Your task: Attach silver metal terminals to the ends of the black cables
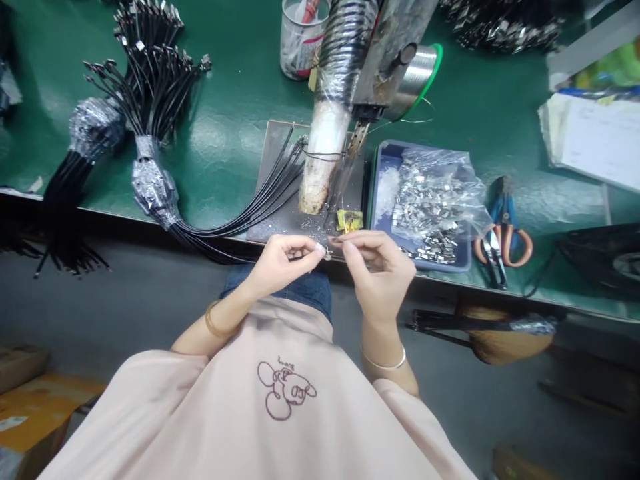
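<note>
My left hand (285, 263) pinches the end of a black cable (296, 258), and a small shiny tip sticks out past the thumb. Just to its right, my right hand (381, 270) has thumb and forefinger closed on a tiny dark piece (336, 240) too small to name. The fingertips of both hands are a short gap apart at the table's front edge. Behind them lies a grey board (273, 157) with a yellow pad (349, 220) on it. Loose black cables (260, 203) run across the board from a wrapped bundle (155, 183) at left.
A blue tray (377, 160) right of the board holds a plastic bag of small metal parts. Pliers (505, 230) with orange handles lie beyond it. A foil-wrapped duct (345, 60), a solder spool (415, 80) and a can (296, 40) stand behind. Papers (595, 137) lie far right.
</note>
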### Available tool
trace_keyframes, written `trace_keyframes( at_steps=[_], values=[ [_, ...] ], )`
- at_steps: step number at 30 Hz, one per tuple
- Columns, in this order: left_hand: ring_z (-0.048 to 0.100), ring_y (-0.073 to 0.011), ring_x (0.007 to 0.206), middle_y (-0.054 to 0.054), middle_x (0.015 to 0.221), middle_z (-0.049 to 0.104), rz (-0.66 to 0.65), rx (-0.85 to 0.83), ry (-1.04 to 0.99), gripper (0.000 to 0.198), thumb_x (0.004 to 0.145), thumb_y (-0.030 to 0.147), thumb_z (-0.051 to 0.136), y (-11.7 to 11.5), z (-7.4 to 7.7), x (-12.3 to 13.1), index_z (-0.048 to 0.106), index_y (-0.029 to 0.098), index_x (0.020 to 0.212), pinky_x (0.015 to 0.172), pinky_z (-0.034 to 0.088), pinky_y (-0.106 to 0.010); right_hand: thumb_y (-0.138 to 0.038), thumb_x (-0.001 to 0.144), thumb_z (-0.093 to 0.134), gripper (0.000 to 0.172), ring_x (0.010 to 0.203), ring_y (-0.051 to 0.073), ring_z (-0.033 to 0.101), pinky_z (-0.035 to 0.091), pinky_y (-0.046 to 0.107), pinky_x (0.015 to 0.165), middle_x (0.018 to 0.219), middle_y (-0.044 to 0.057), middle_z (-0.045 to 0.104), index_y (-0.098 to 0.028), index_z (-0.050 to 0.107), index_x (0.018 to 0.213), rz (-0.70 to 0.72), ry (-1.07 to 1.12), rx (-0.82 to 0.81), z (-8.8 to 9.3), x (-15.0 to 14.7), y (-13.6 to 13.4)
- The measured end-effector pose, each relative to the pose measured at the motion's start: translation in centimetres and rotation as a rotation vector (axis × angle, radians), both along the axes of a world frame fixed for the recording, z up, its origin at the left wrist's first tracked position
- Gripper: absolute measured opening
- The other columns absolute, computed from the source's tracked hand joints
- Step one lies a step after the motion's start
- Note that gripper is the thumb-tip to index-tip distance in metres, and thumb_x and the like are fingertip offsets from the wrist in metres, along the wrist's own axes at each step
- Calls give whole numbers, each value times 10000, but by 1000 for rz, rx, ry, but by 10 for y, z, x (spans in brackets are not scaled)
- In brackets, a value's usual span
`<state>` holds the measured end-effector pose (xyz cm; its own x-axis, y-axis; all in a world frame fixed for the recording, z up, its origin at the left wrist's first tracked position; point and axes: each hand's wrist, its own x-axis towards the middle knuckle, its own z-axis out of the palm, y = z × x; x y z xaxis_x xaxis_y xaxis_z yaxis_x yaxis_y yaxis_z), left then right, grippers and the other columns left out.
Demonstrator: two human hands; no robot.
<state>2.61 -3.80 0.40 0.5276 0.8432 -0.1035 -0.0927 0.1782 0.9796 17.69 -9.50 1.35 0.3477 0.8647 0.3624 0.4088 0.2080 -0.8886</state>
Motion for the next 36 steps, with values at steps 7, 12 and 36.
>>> trace_keyframes(
  at_steps=[7,12,36],
  values=[
    [524,-95,568,-26,693,674,141,186,45,243,805,368,756,-1,-1,-2,714,144,720,545,437,-216,-215,847,699,69,804,162,727,623,280,656,898,28,739,-223,727,784,90,20,-106,-5,0,3],
    [466,-99,563,-20,680,650,185,445,156,172,871,260,682,-7,0,-2,707,158,735,565,384,-243,-185,866,659,89,842,167,738,630,303,719,946,34,726,-218,700,794,96,-12,-68,-8,-7,2],
    [547,-99,594,-3,617,665,96,-146,-111,216,664,328,808,8,-1,4,699,146,622,607,459,-226,-137,876,677,109,799,172,755,626,304,668,881,12,777,-246,681,883,-20,-302,196,-17,-4,-4]
  ],
)
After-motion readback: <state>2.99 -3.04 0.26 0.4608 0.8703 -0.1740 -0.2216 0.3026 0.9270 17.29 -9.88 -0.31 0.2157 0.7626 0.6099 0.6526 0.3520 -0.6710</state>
